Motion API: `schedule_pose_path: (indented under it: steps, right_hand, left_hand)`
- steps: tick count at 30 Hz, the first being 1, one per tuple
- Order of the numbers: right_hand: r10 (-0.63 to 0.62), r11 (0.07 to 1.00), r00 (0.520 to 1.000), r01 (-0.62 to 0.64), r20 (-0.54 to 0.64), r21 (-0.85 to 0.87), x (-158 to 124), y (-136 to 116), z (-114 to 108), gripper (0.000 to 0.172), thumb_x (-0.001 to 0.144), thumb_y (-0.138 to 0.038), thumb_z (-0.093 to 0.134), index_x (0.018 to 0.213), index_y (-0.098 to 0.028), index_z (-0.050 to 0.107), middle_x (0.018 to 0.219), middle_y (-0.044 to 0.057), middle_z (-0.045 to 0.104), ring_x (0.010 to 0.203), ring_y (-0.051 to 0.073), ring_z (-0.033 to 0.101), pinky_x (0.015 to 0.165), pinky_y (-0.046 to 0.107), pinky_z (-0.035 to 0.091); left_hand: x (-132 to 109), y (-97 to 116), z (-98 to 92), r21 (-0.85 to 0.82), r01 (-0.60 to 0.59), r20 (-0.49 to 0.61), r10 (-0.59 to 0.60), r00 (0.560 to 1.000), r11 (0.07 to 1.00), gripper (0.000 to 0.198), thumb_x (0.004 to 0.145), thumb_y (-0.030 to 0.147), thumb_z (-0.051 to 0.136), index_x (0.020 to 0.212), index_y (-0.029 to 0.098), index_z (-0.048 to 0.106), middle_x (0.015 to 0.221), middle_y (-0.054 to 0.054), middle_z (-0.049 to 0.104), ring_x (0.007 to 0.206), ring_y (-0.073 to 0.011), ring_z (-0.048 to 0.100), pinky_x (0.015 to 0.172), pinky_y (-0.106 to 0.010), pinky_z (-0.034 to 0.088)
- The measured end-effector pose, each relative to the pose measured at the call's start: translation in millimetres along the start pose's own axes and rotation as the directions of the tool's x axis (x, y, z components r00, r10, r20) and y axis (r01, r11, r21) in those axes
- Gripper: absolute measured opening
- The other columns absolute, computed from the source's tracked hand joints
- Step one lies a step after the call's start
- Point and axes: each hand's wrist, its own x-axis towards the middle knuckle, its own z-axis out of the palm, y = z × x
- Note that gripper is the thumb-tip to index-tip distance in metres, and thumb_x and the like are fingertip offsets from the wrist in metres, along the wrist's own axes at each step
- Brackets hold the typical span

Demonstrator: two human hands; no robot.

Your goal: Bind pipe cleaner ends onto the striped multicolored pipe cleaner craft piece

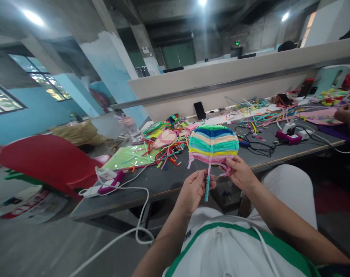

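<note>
A rounded fan made of pipe cleaners (214, 144) is held up above my lap, in front of the table edge. Its bands run green, blue, peach, yellow and pink, and a teal-wrapped handle hangs below. My left hand (195, 188) pinches the stem near the top of that handle. At the lower right rim, my right hand (240, 171) grips the pink edge, where loose pink ends curl near the fingers. Another pink loose end dangles at the fan's lower left.
Loose pipe cleaners (170, 152) and a green plastic-wrapped sheet (129, 157) lie left on the table (152, 188). Purple power strips (289, 137) and cables sit on both sides. A phone (199, 110) leans at the back. Another person's hand (348, 114) is far right; a red chair (48, 161) stands left.
</note>
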Motion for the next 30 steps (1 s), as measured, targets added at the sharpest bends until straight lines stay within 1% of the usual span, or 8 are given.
schedule_pose_path:
  steps: [7,9,12,15,19,22,26,30]
  right_hand:
    - [0.031,0.999,0.995,-0.03,0.1,-0.01,0.9,-4.1,2.1,0.026,0.059,-0.011,0.065,0.083,-0.02,0.069,0.086,0.0,0.072,0.078,0.016,0.065,0.077,0.031,0.054]
    - [0.045,0.999,0.994,-0.041,0.098,-0.034,3.3,-2.7,1.0,0.026,0.056,-0.009,0.061,0.079,-0.018,0.069,0.079,0.0,0.07,0.07,0.014,0.063,0.07,0.027,0.054]
    - [0.072,0.997,0.993,-0.068,0.09,-0.048,6.2,-1.5,-1.1,0.022,0.053,-0.008,0.056,0.068,-0.018,0.067,0.064,-0.002,0.065,0.053,0.011,0.053,0.05,0.023,0.048]
    - [0.101,0.993,0.99,-0.094,0.099,-0.076,6.9,-1.9,-1.9,0.018,0.051,-0.008,0.054,0.06,-0.018,0.065,0.058,-0.002,0.061,0.049,0.01,0.049,0.045,0.022,0.043]
    - [0.094,0.993,0.992,-0.088,0.089,-0.075,5.1,-1.5,-4.2,0.024,0.056,-0.01,0.057,0.074,-0.02,0.069,0.079,0.0,0.07,0.064,0.014,0.06,0.058,0.026,0.051]
    - [0.073,0.997,0.995,-0.072,0.074,-0.028,3.5,-0.9,-7.9,0.028,0.059,-0.012,0.061,0.084,-0.022,0.068,0.091,0.001,0.071,0.079,0.019,0.065,0.069,0.033,0.055]
    - [0.06,0.998,0.997,-0.059,0.053,-0.027,1.4,-1.2,-9.7,0.028,0.06,-0.011,0.064,0.086,-0.022,0.067,0.093,0.002,0.072,0.084,0.021,0.066,0.073,0.036,0.056]
    - [0.069,0.997,0.997,-0.067,0.044,-0.037,-1.7,0.8,-7.1,0.03,0.059,-0.01,0.065,0.087,-0.021,0.068,0.092,0.002,0.072,0.085,0.021,0.066,0.076,0.037,0.056]
  left_hand:
    - [-5.7,-6.9,-4.4,-0.012,0.103,0.063,-0.102,0.993,0.995,0.039,0.077,0.045,0.067,0.09,0.009,0.064,0.077,-0.009,0.067,0.057,-0.0122,0.059,0.053,-0.025,0.047]
    - [-5.4,-9.0,-6.2,-0.016,0.129,0.074,-0.128,0.989,0.992,0.04,0.076,0.046,0.067,0.09,0.009,0.064,0.076,-0.009,0.067,0.056,-0.0121,0.058,0.051,-0.025,0.046]
    - [-4.1,-13.3,-8.3,-0.036,0.191,0.087,-0.187,0.978,0.981,0.04,0.074,0.046,0.069,0.088,0.009,0.064,0.072,-0.008,0.066,0.053,-0.0115,0.057,0.05,-0.024,0.045]
    - [-4.0,-16.3,-8.8,-0.039,0.224,0.086,-0.22,0.972,0.974,0.041,0.074,0.047,0.069,0.087,0.009,0.064,0.07,-0.007,0.065,0.051,-0.0111,0.056,0.05,-0.024,0.044]
    - [-7.3,-16.3,-7.4,-0.008,0.171,0.053,-0.17,0.984,0.985,0.039,0.074,0.045,0.069,0.091,0.009,0.066,0.076,-0.008,0.067,0.056,-0.012,0.058,0.053,-0.025,0.046]
    - [-10.3,-18.0,-6.5,0.014,0.115,0.038,-0.115,0.993,0.993,0.037,0.07,0.036,0.074,0.098,0.013,0.066,0.083,-0.007,0.068,0.063,-0.0122,0.06,0.06,-0.025,0.049]
    - [-9.6,-25.1,-5.5,0.071,0.069,-0.028,-0.067,0.997,0.995,0.038,0.064,0.029,0.078,0.097,0.014,0.066,0.08,-0.004,0.067,0.058,-0.0093,0.057,0.054,-0.022,0.046]
    - [-4.6,-28.7,-3.6,0.123,0.074,-0.064,-0.066,0.996,0.99,0.037,0.067,0.037,0.075,0.094,0.014,0.066,0.07,0.0,0.062,0.051,-0.0083,0.053,0.045,-0.021,0.041]
